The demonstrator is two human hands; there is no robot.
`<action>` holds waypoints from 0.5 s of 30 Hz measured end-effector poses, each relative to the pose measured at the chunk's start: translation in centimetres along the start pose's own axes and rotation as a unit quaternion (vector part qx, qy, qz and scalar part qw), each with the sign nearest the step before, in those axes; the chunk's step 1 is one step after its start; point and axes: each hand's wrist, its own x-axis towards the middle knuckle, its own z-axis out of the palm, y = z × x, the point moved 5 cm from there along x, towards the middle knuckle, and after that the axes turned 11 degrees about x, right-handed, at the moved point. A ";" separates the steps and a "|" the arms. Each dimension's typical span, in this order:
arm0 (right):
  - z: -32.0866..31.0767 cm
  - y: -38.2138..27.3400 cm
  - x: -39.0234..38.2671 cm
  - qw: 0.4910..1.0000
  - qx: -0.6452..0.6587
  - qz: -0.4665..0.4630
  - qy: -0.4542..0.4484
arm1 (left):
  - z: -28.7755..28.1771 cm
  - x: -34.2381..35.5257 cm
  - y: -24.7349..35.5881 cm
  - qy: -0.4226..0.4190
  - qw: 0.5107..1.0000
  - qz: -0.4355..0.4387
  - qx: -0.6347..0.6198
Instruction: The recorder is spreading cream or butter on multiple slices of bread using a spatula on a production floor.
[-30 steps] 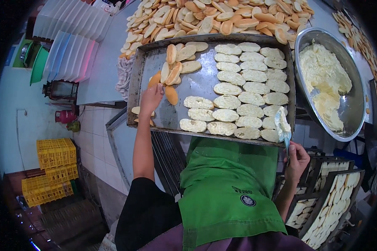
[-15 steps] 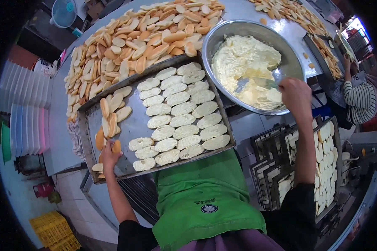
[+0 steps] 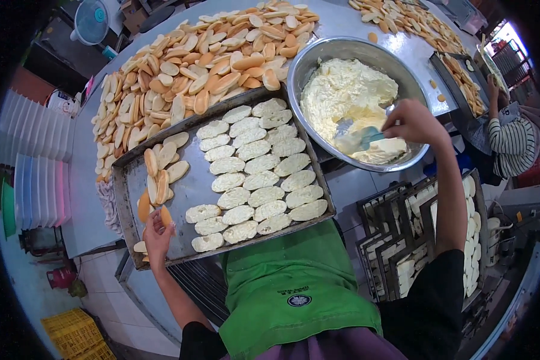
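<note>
My right hand (image 3: 419, 123) grips a spatula (image 3: 369, 138) with a pale green blade, which dips into yellow-white cream (image 3: 345, 90) in a large steel bowl (image 3: 298, 99). At the tray's left side, my left hand (image 3: 156, 235) is closed around a small oval bread slice (image 3: 165, 216), its brown crust showing. The metal tray (image 3: 192, 183) lies tilted in front of me. Cream-covered oval slices (image 3: 261, 180) fill its right part in rows. Close to my left hand, uncoated slices (image 3: 162, 180) lie loosely piled in the tray.
A big heap of bread slices (image 3: 204, 60) covers the table behind the tray. Stacked trays of coated slices (image 3: 408, 240) stand low at my right. A co-worker in a striped sleeve (image 3: 513, 141) is at the far right. White plastic crates (image 3: 39, 186) are stacked at the left.
My right hand and the spatula have shifted slightly left and up, the blade now angled over the cream near the bowl's front. My left hand still holds the slice, lifted slightly into clearer view.
</note>
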 end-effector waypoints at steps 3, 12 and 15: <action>-0.8 1.8 -3.1 0.977 0.191 0.085 0.046 | 2.3 -2.3 6.0 -0.015 0.977 0.071 -0.203; 11.5 -8.9 -5.2 0.850 0.484 -0.048 0.202 | 13.6 -5.2 17.8 -0.343 0.724 0.053 -0.596; 14.2 -11.4 -3.8 0.800 0.550 -0.083 0.224 | 14.2 -5.9 18.3 -0.377 0.719 0.037 -0.582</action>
